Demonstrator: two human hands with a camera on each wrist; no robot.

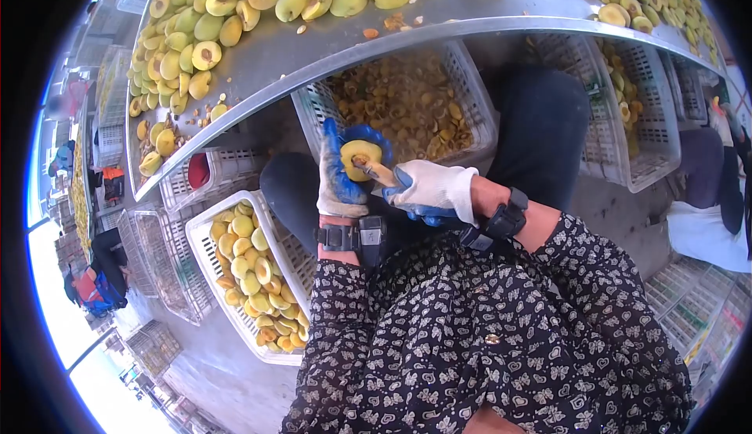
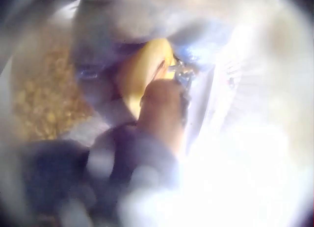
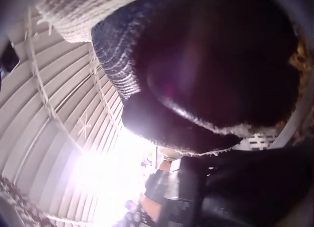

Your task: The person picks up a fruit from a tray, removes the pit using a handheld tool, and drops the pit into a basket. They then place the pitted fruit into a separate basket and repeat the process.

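Observation:
My left hand, in a white glove with a blue coated palm, holds a yellow peach half with its brown pit hollow facing up. My right hand, gloved alike, grips a short wooden-handled tool whose end meets the hollow. Seen from the left wrist, the peach half lies against blue fingers, and a small metal tip shows beyond the wooden handle. The right wrist view is mostly filled by the dark underside of the right glove, which hides the tool.
A crate of pits and scraps stands below the hands. Another white crate at the left holds fruit halves. In front, a metal table carries heaped halves. Dark-trousered knees flank the scrap crate; more crates stand right.

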